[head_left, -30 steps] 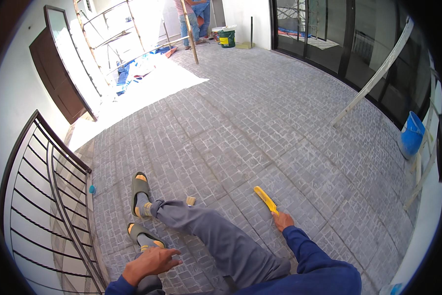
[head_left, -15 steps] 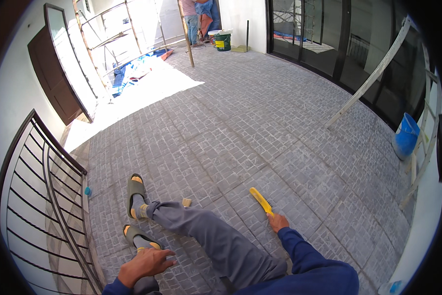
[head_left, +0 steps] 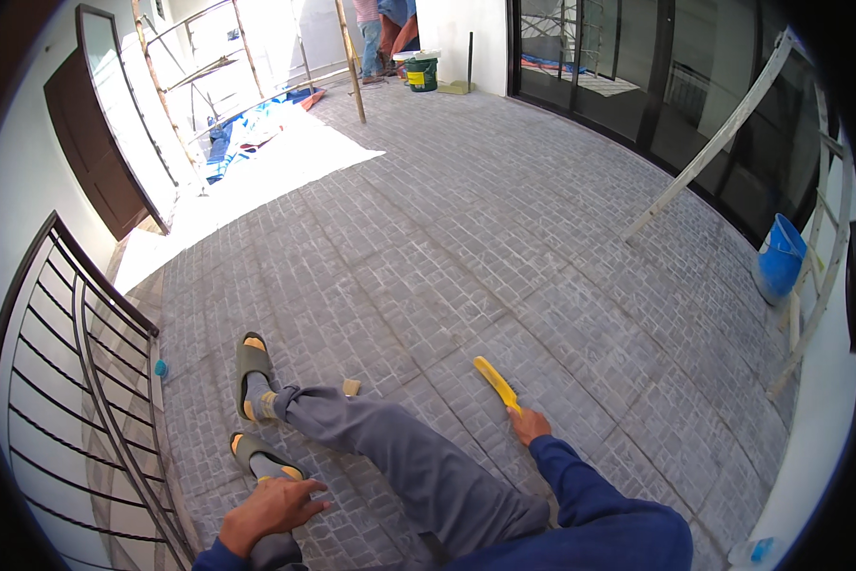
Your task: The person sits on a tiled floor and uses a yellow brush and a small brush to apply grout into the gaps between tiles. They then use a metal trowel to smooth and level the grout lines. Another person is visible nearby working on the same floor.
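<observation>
My right hand is closed round the handle of a yellow scrub brush, which reaches out over the grey paved floor. Its bristles do not show, so I cannot tell whether they touch the stones. My left hand lies over my bent left knee with the fingers loosely apart, holding nothing. Beside my right leg a small tan block sits on the floor. Both my feet wear olive slides over socks.
A dark metal railing stands at the left, with a small teal object beside it. At the right are a blue bucket and a white ladder. Far off are wooden scaffolding, a green pail and a person.
The brush has turned in my right hand, so the bristles seen before are out of sight. The whole view has shifted slightly. My left hand stays over the knee.
</observation>
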`<state>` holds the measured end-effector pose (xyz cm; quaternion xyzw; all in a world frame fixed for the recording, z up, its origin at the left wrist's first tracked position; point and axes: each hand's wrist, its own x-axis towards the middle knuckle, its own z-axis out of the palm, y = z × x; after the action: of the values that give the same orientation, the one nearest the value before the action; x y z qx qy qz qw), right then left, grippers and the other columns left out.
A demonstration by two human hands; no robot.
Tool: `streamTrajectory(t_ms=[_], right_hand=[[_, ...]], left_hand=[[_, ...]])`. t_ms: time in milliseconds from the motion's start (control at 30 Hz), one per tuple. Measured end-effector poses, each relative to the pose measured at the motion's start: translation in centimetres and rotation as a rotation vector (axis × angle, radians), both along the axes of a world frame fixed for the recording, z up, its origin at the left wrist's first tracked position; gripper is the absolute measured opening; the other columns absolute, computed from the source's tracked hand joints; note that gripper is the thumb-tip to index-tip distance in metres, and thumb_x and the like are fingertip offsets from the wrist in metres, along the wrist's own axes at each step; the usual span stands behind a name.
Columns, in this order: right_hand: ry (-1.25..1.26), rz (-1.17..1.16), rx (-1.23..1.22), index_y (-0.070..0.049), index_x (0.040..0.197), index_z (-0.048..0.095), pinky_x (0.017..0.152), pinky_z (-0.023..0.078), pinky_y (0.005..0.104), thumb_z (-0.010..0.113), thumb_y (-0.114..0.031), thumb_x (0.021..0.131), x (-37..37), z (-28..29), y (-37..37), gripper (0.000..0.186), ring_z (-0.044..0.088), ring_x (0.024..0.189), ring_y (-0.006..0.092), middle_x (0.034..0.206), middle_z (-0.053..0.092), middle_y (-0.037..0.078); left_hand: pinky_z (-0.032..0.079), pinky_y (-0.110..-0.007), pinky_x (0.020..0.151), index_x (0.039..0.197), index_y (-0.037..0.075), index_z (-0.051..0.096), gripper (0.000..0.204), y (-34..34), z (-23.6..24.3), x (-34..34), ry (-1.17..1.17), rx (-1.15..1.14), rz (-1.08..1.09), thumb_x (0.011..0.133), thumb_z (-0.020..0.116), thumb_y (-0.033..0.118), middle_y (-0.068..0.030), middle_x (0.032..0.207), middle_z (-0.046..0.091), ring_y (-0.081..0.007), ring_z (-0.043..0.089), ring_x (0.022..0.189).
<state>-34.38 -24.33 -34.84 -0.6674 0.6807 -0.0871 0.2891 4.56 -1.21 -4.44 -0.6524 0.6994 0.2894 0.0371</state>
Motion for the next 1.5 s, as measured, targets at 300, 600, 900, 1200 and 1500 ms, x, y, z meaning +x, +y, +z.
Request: streamTrajectory(t_ms=[300, 600, 900, 1200, 1500], right_hand=[[0.007, 0.008, -0.016, -0.002, 0.094, 0.068, 0.077, 0.049, 0.0532, 0.042, -0.06, 0.093, 0.0, -0.7, 0.0, 0.064, 0.063, 0.087, 0.0455, 0.088, 0.067, 0.027], [-0.005, 0.001, 0.006, -0.002, 0.094, 0.067, 0.077, 0.049, 0.053, 0.042, -0.06, 0.093, 0.0, -0.1, 0.2, 0.063, 0.063, 0.088, 0.0455, 0.09, 0.066, 0.027], [0.008, 0.074, -0.033, -0.001, 0.096, 0.065, 0.077, 0.048, 0.0536, 0.04, -0.059, 0.094, -1.1, 0.2, 0.4, 0.063, 0.062, 0.088, 0.0463, 0.089, 0.066, 0.026], [0.284, 0.07, 0.243, -0.004, 0.097, 0.062, 0.072, 0.048, 0.0548, 0.039, -0.06, 0.095, -10.5, 4.3, 9.2, 0.061, 0.062, 0.082, 0.0469, 0.082, 0.065, 0.027], [0.19, 0.044, 0.033, -0.002, 0.094, 0.068, 0.076, 0.05, 0.0535, 0.04, -0.059, 0.095, -1.3, 1.3, -4.5, 0.064, 0.064, 0.087, 0.046, 0.088, 0.067, 0.027]], left_hand=[[0.051, -0.042, 0.076, 0.112, 0.005, 0.065, 0.037, 0.1, 0.2, 0.2, 0.011, 0.02, 0.039, 0.092, 0.061, 0.035, -0.0173, 0.092, 0.069, -0.0346, 0.066, 0.086], [0.052, -0.043, 0.072, 0.109, 0.005, 0.064, 0.036, 0.6, -0.4, 1.0, 0.026, -0.075, 0.008, 0.09, 0.064, 0.035, -0.015, 0.08, 0.069, -0.035, 0.067, 0.079], [0.049, -0.042, 0.072, 0.107, 0.002, 0.065, 0.031, 0.2, 0.7, -0.7, 0.023, -0.077, 0.128, 0.085, 0.069, 0.024, -0.017, 0.079, 0.067, -0.0337, 0.064, 0.075], [0.047, -0.04, 0.075, 0.106, 0.0, 0.065, 0.031, -0.8, 0.2, -1.4, 0.073, 0.035, 0.246, 0.08, 0.072, 0.015, -0.0154, 0.078, 0.066, -0.0313, 0.064, 0.074], [0.047, -0.04, 0.075, 0.104, 0.0, 0.065, 0.029, -2.4, -0.7, -1.9, 0.064, 0.071, 0.167, 0.08, 0.071, 0.015, -0.015, 0.077, 0.065, -0.032, 0.064, 0.078]])
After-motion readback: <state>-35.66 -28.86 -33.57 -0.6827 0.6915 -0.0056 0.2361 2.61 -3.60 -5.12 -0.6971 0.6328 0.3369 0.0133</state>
